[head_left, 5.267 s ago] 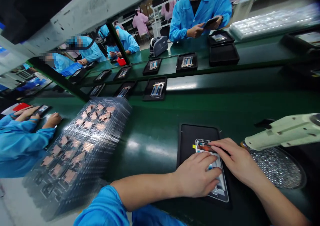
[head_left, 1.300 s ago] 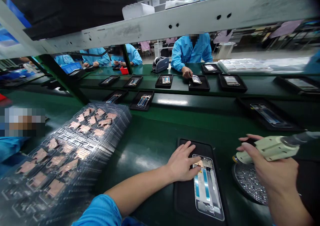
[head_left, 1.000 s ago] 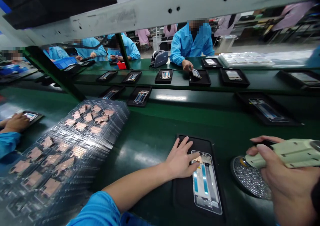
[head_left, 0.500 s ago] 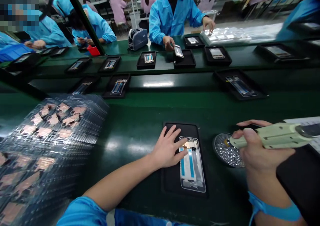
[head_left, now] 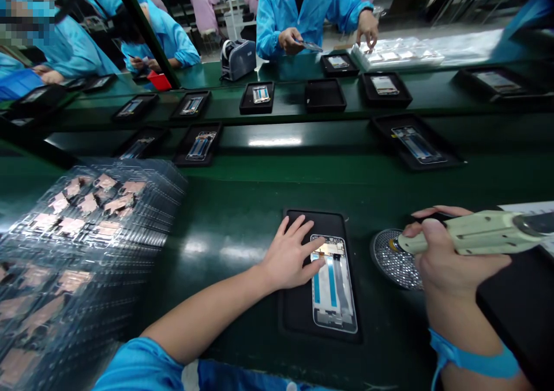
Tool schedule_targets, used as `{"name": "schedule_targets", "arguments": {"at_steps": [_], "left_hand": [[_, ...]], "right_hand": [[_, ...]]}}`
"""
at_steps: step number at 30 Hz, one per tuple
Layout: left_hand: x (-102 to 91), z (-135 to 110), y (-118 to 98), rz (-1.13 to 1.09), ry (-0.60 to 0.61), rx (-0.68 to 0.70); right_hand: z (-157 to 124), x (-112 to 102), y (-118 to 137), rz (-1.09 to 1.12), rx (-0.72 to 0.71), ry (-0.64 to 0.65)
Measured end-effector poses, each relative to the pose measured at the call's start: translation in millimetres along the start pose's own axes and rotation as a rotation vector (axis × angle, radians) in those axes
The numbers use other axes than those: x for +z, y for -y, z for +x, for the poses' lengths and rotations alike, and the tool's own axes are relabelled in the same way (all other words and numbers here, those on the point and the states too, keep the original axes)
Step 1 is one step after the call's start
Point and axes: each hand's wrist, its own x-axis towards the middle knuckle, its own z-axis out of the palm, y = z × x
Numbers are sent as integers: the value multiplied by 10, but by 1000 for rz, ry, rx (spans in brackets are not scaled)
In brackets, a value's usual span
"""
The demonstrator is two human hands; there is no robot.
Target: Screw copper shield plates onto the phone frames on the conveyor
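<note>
The left hand (head_left: 288,254) lies open and palm down, fingers (head_left: 298,229) spread, its fingertips pressing on the upper left edge of a smartphone mid-frame (head_left: 333,284); the frame lies flat and upright in a black rectangular tray (head_left: 298,316) on the green conveyor belt (head_left: 234,206), at 12 o'clock from the left forearm; the right hand (head_left: 454,264) is closed around a pale green electric screwdriver (head_left: 471,232), holding it nearly level; its tip hovers over a round perforated metal disc (head_left: 392,259) at 3 o'clock from the frame; a blue wrist strap (head_left: 471,363) circles the right wrist; a black pad (head_left: 519,316) lies at 4 o'clock; at 9 o'clock, a stack of clear blister trays (head_left: 86,218) holds copper-coloured parts; more black trays with frames (head_left: 199,142) line the belt beyond, at 12 o'clock; across the line, a co-worker (head_left: 303,10) in a blue smock holds a phone (head_left: 309,46)
</note>
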Motion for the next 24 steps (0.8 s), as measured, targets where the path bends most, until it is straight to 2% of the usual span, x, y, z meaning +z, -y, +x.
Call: {"name": "schedule_targets", "arguments": {"at_steps": [17,24], "left_hand": [[1,3,-4,7,11,1],[47,52,-104,21,7,74]], "right_hand": [[-24,11,-8,73,30,-14],[19,2,145,124,20,-46]]}}
